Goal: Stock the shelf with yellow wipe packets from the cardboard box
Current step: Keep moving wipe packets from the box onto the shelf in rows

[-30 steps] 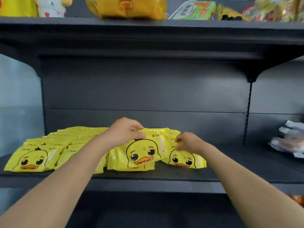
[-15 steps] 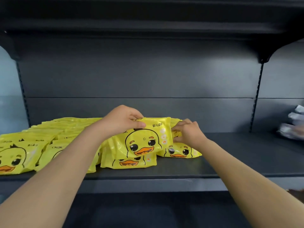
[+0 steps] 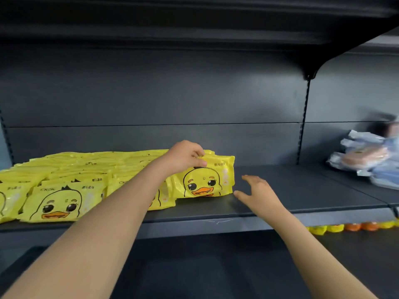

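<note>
While pinched along its top edge, stands at the right end of the yellow row: one packet (image 3: 207, 180), glossy yellow, with a cartoon duck face on the front. Black outline, dark lashed eyes, orange bill, small black tuft above. Dark lettering near the upper right corner, too small to read. Faces outward, tipped slightly back against the ones behind. Long axis left to right, parallel to the front lip of the shelf (image 3: 302, 190). Duck right way up, lower long edge apparently down on the shelf.

Left hand (image 3: 185, 156) on that top edge — fingers curled over from behind, thumb pressed on the front just above the tuft. Right hand (image 3: 257, 192) just right of the packet, apart from it and holding nothing. Fingers spread wide and a little bent, thumb stretched toward the packet's lower right corner. Cannot tell whether any fingertip touches the shelf.

Further left, more packets (image 3: 71, 175) of the same print, overlapped in leaning rows out to the picture's left edge.

Behind, a dark back panel and a slotted post (image 3: 304, 121); overhead, an upper shelf (image 3: 194, 22). Far right on the same shelf, well apart — a blurred heap of pale bags (image 3: 367, 160). Below the lip at right, a line of small yellow and orange items (image 3: 354, 226).
</note>
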{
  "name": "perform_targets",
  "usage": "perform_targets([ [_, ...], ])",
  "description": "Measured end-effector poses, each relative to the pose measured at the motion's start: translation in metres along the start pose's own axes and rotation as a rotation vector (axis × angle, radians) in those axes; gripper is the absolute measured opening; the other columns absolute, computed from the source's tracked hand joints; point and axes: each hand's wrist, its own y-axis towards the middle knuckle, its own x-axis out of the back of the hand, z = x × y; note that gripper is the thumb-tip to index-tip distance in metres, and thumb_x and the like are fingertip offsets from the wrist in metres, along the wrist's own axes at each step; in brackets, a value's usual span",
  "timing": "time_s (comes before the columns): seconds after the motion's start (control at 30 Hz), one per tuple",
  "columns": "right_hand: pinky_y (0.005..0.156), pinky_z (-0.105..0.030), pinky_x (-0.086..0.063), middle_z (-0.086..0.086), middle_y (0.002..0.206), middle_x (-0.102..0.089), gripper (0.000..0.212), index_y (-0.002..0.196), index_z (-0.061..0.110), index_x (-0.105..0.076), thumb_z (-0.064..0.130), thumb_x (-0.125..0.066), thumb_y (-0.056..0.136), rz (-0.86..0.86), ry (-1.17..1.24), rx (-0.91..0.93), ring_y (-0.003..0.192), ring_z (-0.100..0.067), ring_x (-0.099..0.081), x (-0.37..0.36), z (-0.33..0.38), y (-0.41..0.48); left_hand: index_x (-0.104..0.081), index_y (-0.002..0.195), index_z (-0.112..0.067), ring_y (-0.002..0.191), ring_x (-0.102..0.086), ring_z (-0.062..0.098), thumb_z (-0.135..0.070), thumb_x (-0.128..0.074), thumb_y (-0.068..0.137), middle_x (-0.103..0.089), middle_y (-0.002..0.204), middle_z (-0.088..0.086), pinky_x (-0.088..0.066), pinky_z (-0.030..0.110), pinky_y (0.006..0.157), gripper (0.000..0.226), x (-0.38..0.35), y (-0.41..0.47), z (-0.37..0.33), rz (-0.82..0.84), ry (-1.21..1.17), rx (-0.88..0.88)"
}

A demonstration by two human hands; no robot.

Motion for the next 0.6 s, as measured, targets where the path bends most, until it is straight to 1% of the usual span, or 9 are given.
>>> perform_targets([
  [0.1, 0.108, -0.026, -0.026, -0.003, 0.148, -0.038, 0.061, 0.143, 0.011, -0.038, 0.037, -0.058, 0.091, 0.065, -0.004, -0.007, 0.138, -0.018, -0.03, 0.001, -0.002, -0.003, -0.063, 0.114, -0.011, 0.111, -0.056, 0.019, -0.025, -0.068, 0.084, -0.062, 0.117, 0.007, -0.04, 0.023, 0.083, 0.033, -0.03, 0.016, 0.01, 0.044, 0.12, 0.002],
  [0.17, 0.107, -0.026, -0.028, -0.004, 0.147, -0.039, 0.061, 0.142, 0.011, -0.039, 0.037, -0.058, 0.09, 0.089, -0.019, -0.002, 0.137, -0.018, -0.032, 0.001, -0.003, -0.004, -0.062, 0.115, -0.01, 0.111, -0.055, 0.021, -0.023, -0.066, 0.086, -0.061, 0.119, 0.006, -0.039, 0.024, 0.084, 0.031, -0.045, 0.022, 0.017, -0.003, 0.15, 0.01],
  [0.27, 0.106, -0.027, -0.03, -0.005, 0.147, -0.04, 0.061, 0.141, 0.01, -0.04, 0.037, -0.058, 0.09, 0.096, -0.033, -0.017, 0.136, -0.019, -0.033, 0.001, -0.004, -0.003, -0.062, 0.115, -0.009, 0.112, -0.055, 0.022, -0.021, -0.063, 0.088, -0.061, 0.122, 0.007, -0.04, 0.025, 0.087, 0.03, -0.059, 0.026, 0.022, -0.075, 0.127, 0.004],
  [0.4, 0.105, -0.027, -0.031, -0.006, 0.146, -0.041, 0.06, 0.141, 0.01, -0.04, 0.037, -0.058, 0.091, 0.1, -0.052, -0.035, 0.135, -0.02, -0.034, 0.001, -0.006, -0.002, -0.058, 0.121, -0.011, 0.115, -0.053, 0.023, -0.025, -0.058, 0.092, -0.059, 0.125, 0.008, -0.042, 0.03, 0.092, 0.032, -0.065, 0.028, 0.021, -0.093, 0.211, -0.057],
  [0.53, 0.105, -0.028, -0.031, -0.005, 0.146, -0.041, 0.061, 0.141, 0.011, -0.04, 0.039, -0.058, 0.09, 0.096, -0.069, -0.048, 0.135, -0.02, -0.035, 0.002, -0.007, -0.004, -0.052, 0.129, -0.012, 0.122, -0.044, 0.02, -0.029, -0.053, 0.094, -0.054, 0.13, 0.005, -0.036, 0.029, 0.098, 0.039, -0.062, 0.024, 0.025, -0.089, 0.31, -0.141],
  [0.6, 0.105, -0.029, -0.031, -0.006, 0.146, -0.041, 0.061, 0.141, 0.01, -0.04, 0.038, -0.057, 0.091, 0.08, -0.08, -0.051, 0.135, -0.02, -0.035, 0.002, -0.006, -0.006, -0.05, 0.131, -0.013, 0.124, -0.042, 0.019, -0.031, -0.053, 0.094, -0.051, 0.13, 0.003, -0.034, 0.028, 0.1, 0.041, -0.057, 0.018, 0.026, -0.126, 0.322, -0.183],
])
